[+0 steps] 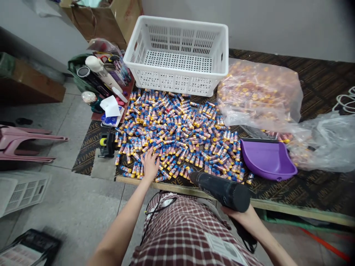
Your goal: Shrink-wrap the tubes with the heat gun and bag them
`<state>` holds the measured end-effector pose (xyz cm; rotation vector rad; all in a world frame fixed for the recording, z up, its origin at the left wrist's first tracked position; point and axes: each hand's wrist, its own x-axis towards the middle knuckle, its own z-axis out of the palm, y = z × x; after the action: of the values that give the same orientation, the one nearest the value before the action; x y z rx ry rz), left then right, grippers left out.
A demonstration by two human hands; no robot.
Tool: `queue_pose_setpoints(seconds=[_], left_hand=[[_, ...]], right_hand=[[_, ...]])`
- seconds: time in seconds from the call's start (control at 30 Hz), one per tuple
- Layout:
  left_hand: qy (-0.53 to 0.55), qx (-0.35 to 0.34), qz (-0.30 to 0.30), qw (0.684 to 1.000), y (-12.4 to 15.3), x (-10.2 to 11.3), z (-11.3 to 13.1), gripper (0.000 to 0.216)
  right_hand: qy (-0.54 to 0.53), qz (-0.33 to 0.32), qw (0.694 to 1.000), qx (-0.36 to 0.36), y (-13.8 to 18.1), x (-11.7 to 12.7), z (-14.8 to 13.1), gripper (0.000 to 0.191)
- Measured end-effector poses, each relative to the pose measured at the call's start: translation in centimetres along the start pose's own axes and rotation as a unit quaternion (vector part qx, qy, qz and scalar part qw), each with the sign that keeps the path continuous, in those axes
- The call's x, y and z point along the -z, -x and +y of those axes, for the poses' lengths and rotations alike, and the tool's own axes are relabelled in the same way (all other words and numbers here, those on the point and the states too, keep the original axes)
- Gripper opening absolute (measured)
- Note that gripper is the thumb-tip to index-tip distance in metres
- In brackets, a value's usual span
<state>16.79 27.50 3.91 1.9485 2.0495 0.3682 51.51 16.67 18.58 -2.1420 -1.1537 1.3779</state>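
Note:
A broad layer of small clear tubes (177,129) with blue and yellow ends covers the table in front of me. My left hand (151,165) lies on the tubes at the near left, fingers stretched out and slightly apart, touching several of them. In my right hand (244,218) is a black hair dryer (222,190), gripped by its handle close to the table's front edge. Its nozzle points left, over the nearest tubes. The dryer's body partly hides my right fingers.
Behind the tubes stands a white plastic crate (177,75). On the right are a purple scoop (267,159) and a clear bag (260,92) full of orange-capped pieces. A tape dispenser (106,145) and a cluster of bottles (95,75) are at the left. A pink stool (22,142) is beyond.

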Motion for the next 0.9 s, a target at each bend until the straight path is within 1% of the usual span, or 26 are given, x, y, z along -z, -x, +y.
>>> queue_pose_setpoints(seconds=[0.1, 0.27, 0.3, 0.43, 0.57, 0.73, 0.83, 0.9], left_hand=[[0.002, 0.005, 0.004, 1.0, 0.1, 0.3, -0.4, 0.025], [0.006, 0.007, 0.007, 1.0, 0.5, 0.1, -1.0, 0.026], [0.006, 0.006, 0.004, 1.0, 0.5, 0.0, -1.1, 0.027], [0.005, 0.002, 0.001, 1.0, 0.7, -0.7, -1.2, 0.027], [0.012, 0.009, 0.002, 1.0, 0.9, -0.7, -1.3, 0.026], [0.008, 0.011, 0.01, 1.0, 1.3, -0.2, -1.5, 0.026], [-0.004, 0.022, 0.015, 1.0, 1.7, 0.0, -1.8, 0.026], [-0.009, 0.024, 0.009, 1.0, 1.9, 0.1, -2.1, 0.026]], right_hand=[[0.0, 0.031, 0.999, -0.011, 0.0, 0.4, 0.4, 0.036], [0.011, 0.108, 0.993, -0.041, 0.4, 1.8, 2.9, 0.039], [0.011, 0.107, 0.993, -0.046, 0.5, 2.0, 3.3, 0.04], [-0.01, 0.051, 0.996, -0.067, 1.1, 1.8, 4.0, 0.039], [-0.021, 0.059, 0.996, -0.063, 1.2, 1.4, 2.8, 0.033], [0.004, 0.044, 0.998, -0.049, 1.4, 1.6, 1.3, 0.022], [-0.002, 0.031, 0.998, -0.048, 1.4, 0.9, 0.6, 0.025], [-0.011, 0.014, 0.999, -0.047, 1.1, -0.2, 0.1, 0.031]])
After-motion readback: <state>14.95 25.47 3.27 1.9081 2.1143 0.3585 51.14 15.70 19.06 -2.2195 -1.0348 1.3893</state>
